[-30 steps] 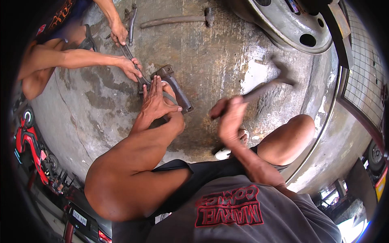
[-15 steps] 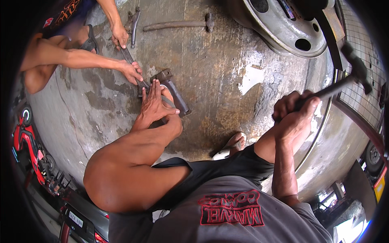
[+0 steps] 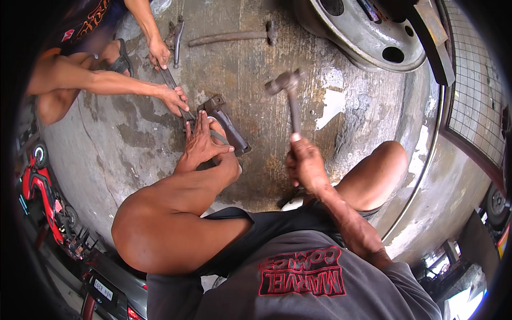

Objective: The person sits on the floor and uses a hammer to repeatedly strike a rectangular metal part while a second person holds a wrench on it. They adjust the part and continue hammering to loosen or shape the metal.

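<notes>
My right hand (image 3: pixel 308 164) is wrapped round the handle of a hammer (image 3: pixel 286 82), which is raised in front of me with its head up. My left hand (image 3: pixel 200 141) reaches down beside my left foot, fingers stretched out and thumb apart. Its fingertips are at the end of a long flat metal bar (image 3: pixel 169 80); what lies under them is hidden. Another person's two hands (image 3: pixel 174 100) grip that bar from the far left. Close by my foot, a dark heavy metal piece (image 3: pixel 226 124) with a block-like end rests on the concrete.
A second hammer (image 3: pixel 229 37) lies on the floor at the far side, near a metal hand tool (image 3: pixel 178 44). A large steel wheel rim (image 3: pixel 368 42) stands at the far right beside a wire mesh panel (image 3: pixel 474 96). A red motorcycle (image 3: pixel 42 197) and a car (image 3: pixel 114 282) are at the left.
My right hand has swung the hammer from the far right in toward the middle. My left hand and the other person's hands have stayed nearly in place.
</notes>
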The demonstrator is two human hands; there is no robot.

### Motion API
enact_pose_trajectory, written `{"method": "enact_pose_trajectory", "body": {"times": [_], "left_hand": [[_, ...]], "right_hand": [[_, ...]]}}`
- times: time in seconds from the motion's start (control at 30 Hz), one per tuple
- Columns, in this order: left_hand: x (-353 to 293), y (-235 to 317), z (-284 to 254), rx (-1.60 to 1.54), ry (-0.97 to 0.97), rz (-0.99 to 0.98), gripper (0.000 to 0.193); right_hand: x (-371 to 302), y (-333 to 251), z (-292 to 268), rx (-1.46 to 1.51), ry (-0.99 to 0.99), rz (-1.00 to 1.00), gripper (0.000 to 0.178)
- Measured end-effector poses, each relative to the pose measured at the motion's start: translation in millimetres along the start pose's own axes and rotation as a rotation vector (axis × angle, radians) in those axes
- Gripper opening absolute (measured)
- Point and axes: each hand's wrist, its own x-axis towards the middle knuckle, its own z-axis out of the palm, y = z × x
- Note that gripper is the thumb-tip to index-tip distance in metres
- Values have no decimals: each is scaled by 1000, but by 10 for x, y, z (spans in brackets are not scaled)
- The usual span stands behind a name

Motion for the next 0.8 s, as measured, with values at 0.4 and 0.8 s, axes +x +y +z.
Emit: {"method": "enact_pose_trajectory", "body": {"times": [0.4, 0.8], "left_hand": [[-43, 83, 63, -26, 6, -31, 149], [-378, 166, 164, -785, 285, -242, 128]], "right_hand": [[-206, -498, -271, 229, 311, -585, 44], [825, -665, -371, -1030, 20, -268, 35]]}}
